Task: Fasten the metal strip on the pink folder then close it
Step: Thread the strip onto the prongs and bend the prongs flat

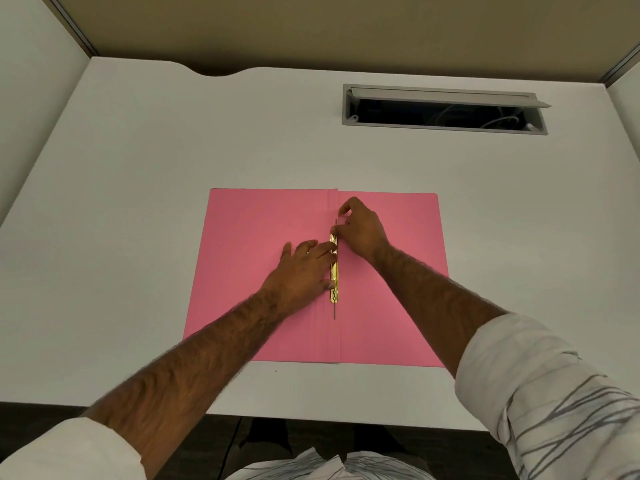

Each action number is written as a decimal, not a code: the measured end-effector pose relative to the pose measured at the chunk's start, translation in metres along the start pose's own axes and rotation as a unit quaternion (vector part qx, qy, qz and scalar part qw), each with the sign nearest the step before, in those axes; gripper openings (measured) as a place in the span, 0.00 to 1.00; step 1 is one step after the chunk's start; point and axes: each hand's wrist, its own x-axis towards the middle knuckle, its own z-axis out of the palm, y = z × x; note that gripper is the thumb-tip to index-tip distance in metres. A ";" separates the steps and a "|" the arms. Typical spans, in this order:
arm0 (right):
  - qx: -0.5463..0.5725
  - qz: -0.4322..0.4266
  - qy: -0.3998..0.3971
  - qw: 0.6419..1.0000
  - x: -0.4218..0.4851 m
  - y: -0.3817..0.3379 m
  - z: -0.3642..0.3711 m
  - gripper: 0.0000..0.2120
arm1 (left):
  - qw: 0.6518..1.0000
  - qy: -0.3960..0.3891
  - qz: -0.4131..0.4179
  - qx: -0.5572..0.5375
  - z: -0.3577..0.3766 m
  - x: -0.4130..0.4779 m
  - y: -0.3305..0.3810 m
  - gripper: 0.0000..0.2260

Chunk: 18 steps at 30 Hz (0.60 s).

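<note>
Pink folder [263,237] lies open mid-frame on the tabletop [138,168]. Left hand [304,268] presses flat, fingers spread, on the metal strip [334,271]; right hand [360,226] pinches its upper prong. Best bend it flat, keeping the strip pinned.

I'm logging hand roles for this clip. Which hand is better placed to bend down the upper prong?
Right, probably. The right hand already pinches at the upper prong, while the left hand lies flat, pressing the metal strip.
</note>
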 end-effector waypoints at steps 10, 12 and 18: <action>-0.150 -0.116 0.091 0.978 -0.071 0.024 0.009 0.12 | 1.000 0.008 -0.006 -0.019 0.000 -0.003 0.001 0.28; -0.183 -0.160 0.089 0.966 -0.095 0.034 0.020 0.15 | 0.999 0.018 -0.007 -0.032 0.002 -0.002 0.001 0.28; -0.248 -0.127 0.022 0.960 -0.112 0.051 0.035 0.28 | 0.999 0.037 -0.005 -0.030 -0.003 0.015 0.000 0.29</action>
